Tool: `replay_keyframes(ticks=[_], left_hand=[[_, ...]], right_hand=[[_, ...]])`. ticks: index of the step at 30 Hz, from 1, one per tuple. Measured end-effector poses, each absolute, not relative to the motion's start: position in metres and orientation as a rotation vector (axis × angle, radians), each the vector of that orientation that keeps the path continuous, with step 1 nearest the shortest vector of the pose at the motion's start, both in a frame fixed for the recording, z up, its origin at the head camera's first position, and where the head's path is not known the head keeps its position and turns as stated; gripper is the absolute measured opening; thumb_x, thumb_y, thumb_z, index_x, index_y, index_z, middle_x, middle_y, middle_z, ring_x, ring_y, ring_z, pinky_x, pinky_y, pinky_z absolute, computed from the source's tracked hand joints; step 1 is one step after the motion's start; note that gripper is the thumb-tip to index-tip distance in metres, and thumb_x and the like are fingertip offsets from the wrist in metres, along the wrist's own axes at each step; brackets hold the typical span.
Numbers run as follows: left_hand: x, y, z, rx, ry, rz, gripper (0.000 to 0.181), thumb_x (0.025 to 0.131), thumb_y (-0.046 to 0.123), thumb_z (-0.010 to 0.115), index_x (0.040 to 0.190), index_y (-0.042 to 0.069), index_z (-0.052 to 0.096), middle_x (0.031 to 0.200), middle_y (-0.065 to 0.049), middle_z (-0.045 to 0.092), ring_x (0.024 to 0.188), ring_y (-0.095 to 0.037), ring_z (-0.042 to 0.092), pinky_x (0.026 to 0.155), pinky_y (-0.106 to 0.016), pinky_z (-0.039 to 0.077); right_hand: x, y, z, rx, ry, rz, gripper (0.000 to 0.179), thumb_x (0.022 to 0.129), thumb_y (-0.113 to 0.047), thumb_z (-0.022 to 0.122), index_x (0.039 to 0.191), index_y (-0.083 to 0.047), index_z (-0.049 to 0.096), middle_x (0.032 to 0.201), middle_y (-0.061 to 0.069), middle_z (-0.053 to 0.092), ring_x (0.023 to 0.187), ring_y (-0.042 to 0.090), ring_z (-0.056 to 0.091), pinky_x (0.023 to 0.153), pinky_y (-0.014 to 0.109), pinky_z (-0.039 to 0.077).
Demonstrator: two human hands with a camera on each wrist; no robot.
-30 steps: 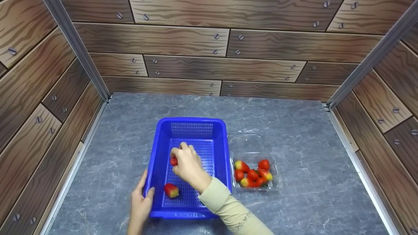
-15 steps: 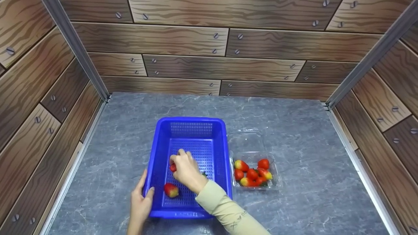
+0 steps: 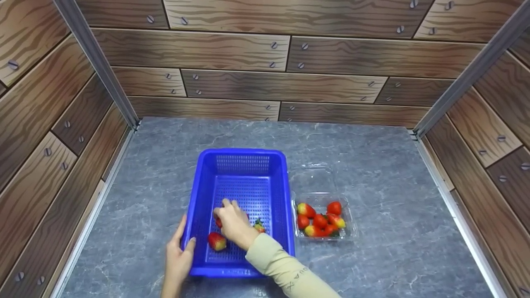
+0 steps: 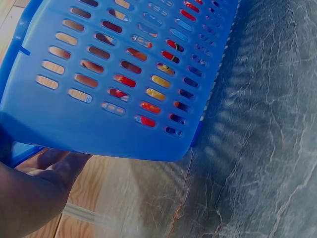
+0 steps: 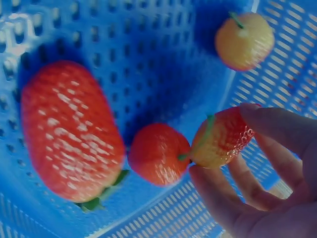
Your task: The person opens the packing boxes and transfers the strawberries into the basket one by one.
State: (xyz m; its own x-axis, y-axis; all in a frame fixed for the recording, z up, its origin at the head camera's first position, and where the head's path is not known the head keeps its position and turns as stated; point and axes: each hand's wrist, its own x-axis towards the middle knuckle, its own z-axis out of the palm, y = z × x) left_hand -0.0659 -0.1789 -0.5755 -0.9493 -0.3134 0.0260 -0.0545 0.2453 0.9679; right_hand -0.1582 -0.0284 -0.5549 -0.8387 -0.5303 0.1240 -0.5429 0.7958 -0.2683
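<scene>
Inside a blue plastic basket, my right hand pinches a strawberry between thumb and fingers, low over the perforated floor. Its green stem and pale yellow end show in the right wrist view. Close against it sits a smaller red strawberry, and a large red strawberry lies beyond that. A yellowish strawberry lies apart near the basket wall. At the basket's left side, my left hand grips the rim, thumb on the inner side. In the head view, the right hand covers part of the fruit.
Right of the basket stands a clear plastic box with several strawberries in it, its lid folded back. Wood-patterned walls enclose the grey marbled table at the back and sides.
My right hand has drawn the held strawberry toward the near end of the basket, uncovering another strawberry on the right. The left hand and the basket have stayed put.
</scene>
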Motion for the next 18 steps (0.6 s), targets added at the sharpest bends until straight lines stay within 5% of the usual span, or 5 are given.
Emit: replay_keyframes(ticks=[18], left_hand=[[-0.0665,-0.1799,-0.5755,0.331,-2.317,-1.740,0.066,0.085,-0.015,0.058,0.148,-0.001,0.042,0.149,-0.022,0.043,0.134,-0.038,0.042,0.113,-0.050,0.033]], right_hand=[[-0.1657,-0.0189,-0.5666,0.962,-2.992,0.480,0.026,0.070,0.001,0.076,0.090,-0.016,0.077,0.093,0.004,0.059,0.086,0.022,0.057,0.067,0.031,0.056]])
